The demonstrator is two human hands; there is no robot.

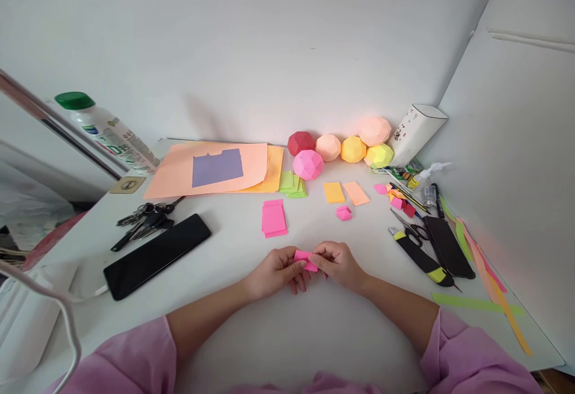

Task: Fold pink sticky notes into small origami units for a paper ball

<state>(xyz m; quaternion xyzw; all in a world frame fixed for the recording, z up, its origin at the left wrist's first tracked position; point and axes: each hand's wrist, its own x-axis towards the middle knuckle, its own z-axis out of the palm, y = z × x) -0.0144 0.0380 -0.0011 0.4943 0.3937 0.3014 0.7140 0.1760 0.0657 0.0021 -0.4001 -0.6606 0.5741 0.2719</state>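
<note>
A small piece of bright pink paper (305, 256) is pinched between my two hands near the middle of the table. My left hand (276, 271) grips its left part, thumb on top. On the other side, the fingers and thumb of my right hand (340, 265) close on its right part. Just beyond lies a stack of pink paper slips (274, 218). A small folded pink paper piece (344, 213) sits to the right of that stack. Green slips (293, 184), orange slips (334, 193) and peach slips (356, 193) are farther back.
Faceted paper balls, among them a pink one (308, 165), stand against the wall. On the right are scissors (415, 232), a utility knife (422, 256) and paper strips (476, 304). Leftward lie a phone (157, 256), keys (150, 220), peach sheets (173, 172) and a bottle (114, 136).
</note>
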